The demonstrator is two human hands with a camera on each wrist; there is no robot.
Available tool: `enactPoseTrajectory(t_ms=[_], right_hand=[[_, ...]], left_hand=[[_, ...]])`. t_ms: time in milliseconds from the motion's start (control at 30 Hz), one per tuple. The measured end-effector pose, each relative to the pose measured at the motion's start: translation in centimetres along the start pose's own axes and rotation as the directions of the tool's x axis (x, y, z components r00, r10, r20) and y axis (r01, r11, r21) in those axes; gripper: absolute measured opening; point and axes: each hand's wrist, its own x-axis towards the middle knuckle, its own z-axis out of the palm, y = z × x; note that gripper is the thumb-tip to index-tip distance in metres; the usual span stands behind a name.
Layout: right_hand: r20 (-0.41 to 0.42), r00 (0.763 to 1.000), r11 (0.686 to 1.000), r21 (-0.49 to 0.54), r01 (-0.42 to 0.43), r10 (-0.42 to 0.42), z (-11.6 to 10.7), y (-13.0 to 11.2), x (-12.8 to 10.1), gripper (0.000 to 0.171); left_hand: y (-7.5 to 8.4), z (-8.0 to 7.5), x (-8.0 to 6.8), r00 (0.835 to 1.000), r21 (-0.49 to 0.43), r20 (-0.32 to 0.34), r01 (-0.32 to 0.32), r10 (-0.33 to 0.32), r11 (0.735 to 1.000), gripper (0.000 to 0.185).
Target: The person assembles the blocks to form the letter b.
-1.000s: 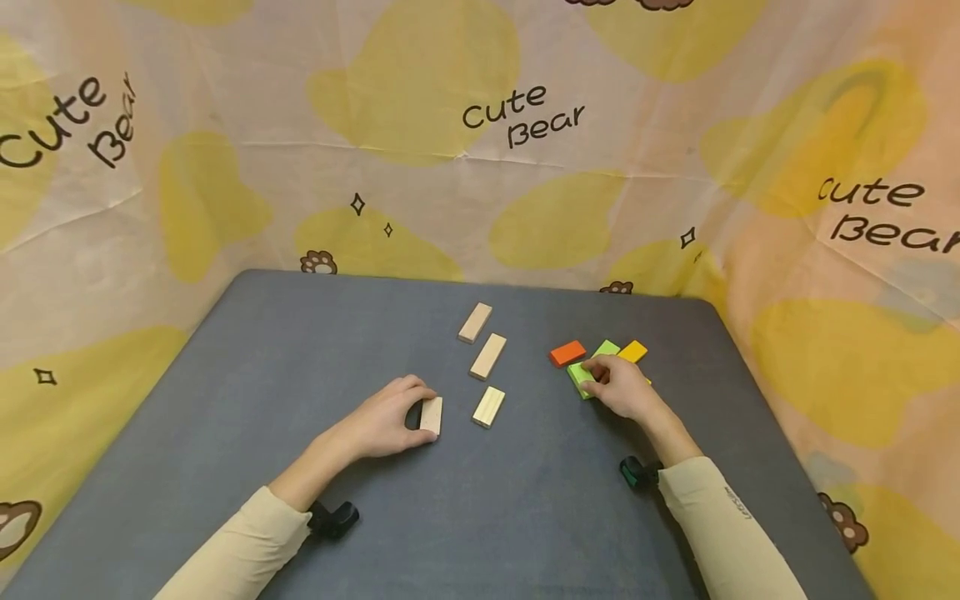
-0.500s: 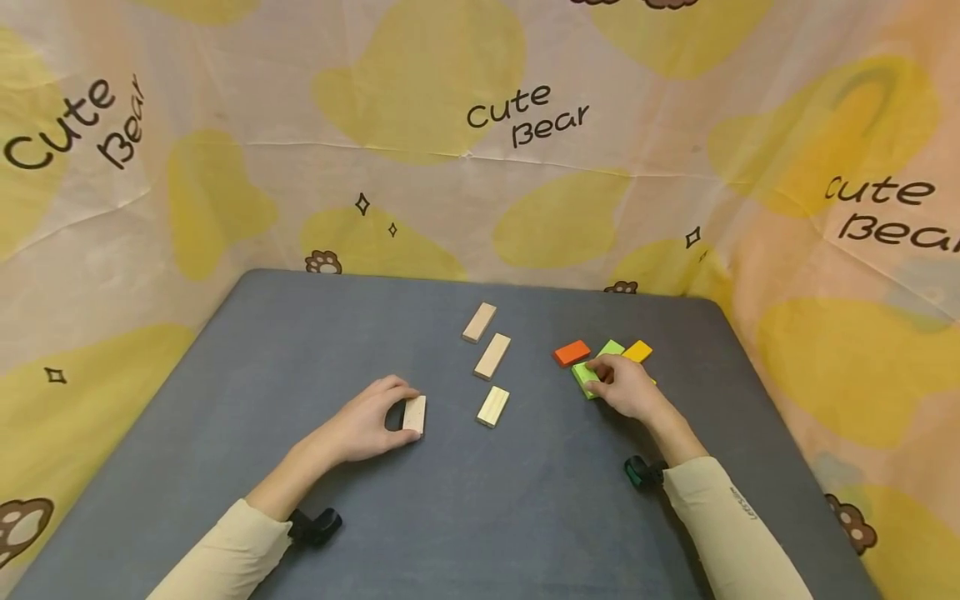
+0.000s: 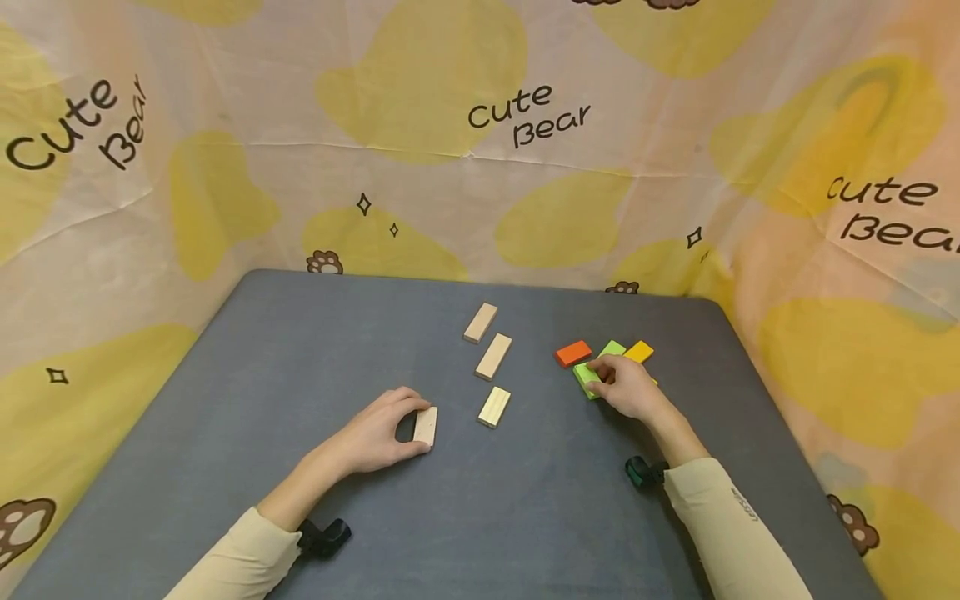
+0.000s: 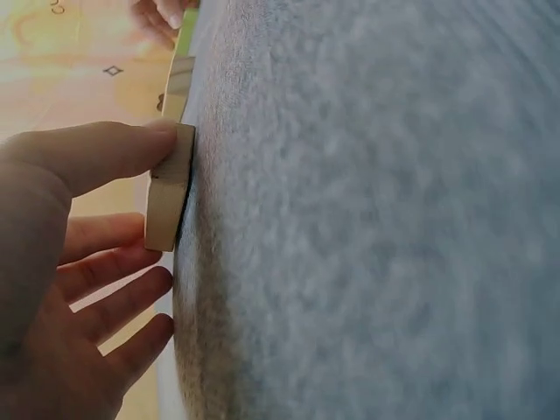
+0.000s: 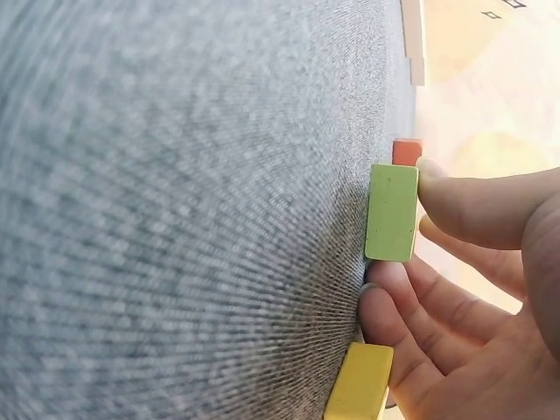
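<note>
The left hand (image 3: 375, 437) is pinching a plain wooden block (image 3: 425, 427) just below and left of centre, now shifting it slightly lower rightward; positioning seems to be continuing. The right hand (image 3: 627, 388) is grasping a green block (image 5: 391, 214) right of centre. The right wrist view is revealing a yellow block (image 5: 360, 382) that the head view is mostly hiding.

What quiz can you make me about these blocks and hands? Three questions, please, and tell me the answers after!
1. True or false: the left hand pinches a plain wooden block.
2. How many other plain wooden blocks lie on the table?
3. On the right hand, the thumb touches a block of which colour? A) yellow B) green C) plain wood

Key:
1. True.
2. Three.
3. B, the green block.
</note>
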Motion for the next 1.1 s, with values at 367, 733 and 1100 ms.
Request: enactPoseTrajectory(t_ms=[367,733,1100], right_hand=[[0.009,1.000,1.000,0.001,-0.010,0.010,0.0,-0.4,0.0,0.032],[0.007,1.000,1.000,-0.005,-0.009,0.009,0.1,-0.4,0.0,0.032],[0.004,1.000,1.000,0.003,0.004,-0.004,-0.1,-0.2,-0.1,0.032]], left_hand=[[1.3,0.2,1.2,0.999,0.060,0.041,-0.018,0.015,0.998,0.055],[1.7,0.3,1.8,0.998,0.067,0.059,0.007,-0.011,0.998,0.054],[1.9,0.3,2.8,0.999,0.095,0.051,0.013,-0.017,0.995,0.056]])
